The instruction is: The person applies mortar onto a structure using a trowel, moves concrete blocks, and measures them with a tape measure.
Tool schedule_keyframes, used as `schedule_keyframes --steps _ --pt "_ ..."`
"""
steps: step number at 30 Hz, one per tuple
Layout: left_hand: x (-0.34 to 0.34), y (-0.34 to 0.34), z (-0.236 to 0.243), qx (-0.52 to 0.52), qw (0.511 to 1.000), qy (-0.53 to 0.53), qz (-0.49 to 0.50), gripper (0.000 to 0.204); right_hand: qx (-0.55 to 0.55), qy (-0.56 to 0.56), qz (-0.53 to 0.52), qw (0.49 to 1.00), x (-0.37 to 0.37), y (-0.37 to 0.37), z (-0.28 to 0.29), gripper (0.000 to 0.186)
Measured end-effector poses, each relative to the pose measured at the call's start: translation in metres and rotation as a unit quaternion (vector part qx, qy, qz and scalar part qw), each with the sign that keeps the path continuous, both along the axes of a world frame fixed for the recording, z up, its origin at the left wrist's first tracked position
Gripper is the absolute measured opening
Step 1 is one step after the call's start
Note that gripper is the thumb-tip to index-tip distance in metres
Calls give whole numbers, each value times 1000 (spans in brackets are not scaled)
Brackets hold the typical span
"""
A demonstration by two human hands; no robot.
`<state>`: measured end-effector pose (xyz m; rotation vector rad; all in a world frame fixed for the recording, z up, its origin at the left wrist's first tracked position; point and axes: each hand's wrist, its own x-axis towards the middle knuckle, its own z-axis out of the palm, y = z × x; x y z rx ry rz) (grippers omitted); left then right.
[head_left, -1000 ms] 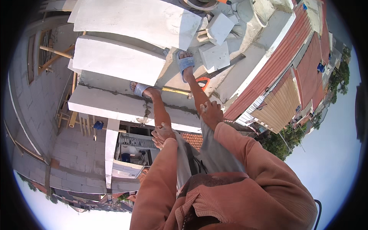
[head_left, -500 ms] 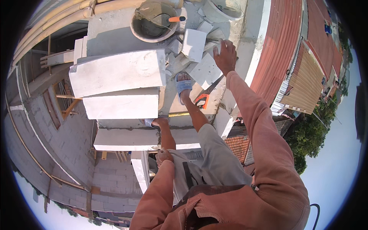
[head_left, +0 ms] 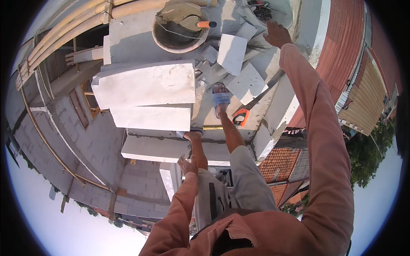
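Observation:
My right hand (head_left: 277,35) reaches far out at the upper right, fingers apart and holding nothing. It is beside the rim of a pale tub (head_left: 289,17) with hand tools (head_left: 261,9) in it. My left hand (head_left: 188,165) hangs by my left knee, near the edge of a laid white block (head_left: 156,148), its fingers loosely spread with nothing in them. A handsaw with an orange handle (head_left: 241,117) lies right of my foot, part of its blade under a cut block piece (head_left: 247,83). Another cut piece (head_left: 232,54) leans on the rubble.
Large white blocks (head_left: 145,85) lie left of my feet. Beyond them stands a mortar bucket (head_left: 179,42) holding an orange-handled tool (head_left: 206,24). Bamboo poles (head_left: 77,21) run along the upper left. The ledge drops off on the left, and red metal roofing (head_left: 341,47) lies to the right.
My right hand has moved farther out, from over the block pieces to the tub. My left hand has loosened from a closed shape. The view has shifted, showing more of the tub.

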<state>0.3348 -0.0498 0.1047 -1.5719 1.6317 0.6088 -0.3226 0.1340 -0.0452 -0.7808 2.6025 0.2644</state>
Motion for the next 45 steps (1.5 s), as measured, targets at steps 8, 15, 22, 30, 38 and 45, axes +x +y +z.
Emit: schedule_keyframes --steps 8,15,22,30,38,45 --pt "-260 -248 -127 -175 967 138 120 148 -142 167 50 974 7 -98 25 53" --pt "-299 -250 -185 -101 995 -10 2 166 -358 -83 67 928 89 -259 13 50" --pt "-305 -249 -156 -76 991 61 89 154 -298 -557 -91 770 112 -322 42 51" --pt "-313 -248 -154 -77 987 78 116 151 -249 -357 0 900 143 -303 5 74" --pt "-316 -241 -153 -83 987 80 111 153 -261 -384 -106 879 118 -297 31 71" --pt "-312 -239 -155 -83 990 73 91 151 -418 -475 -264 728 15 -258 95 48"
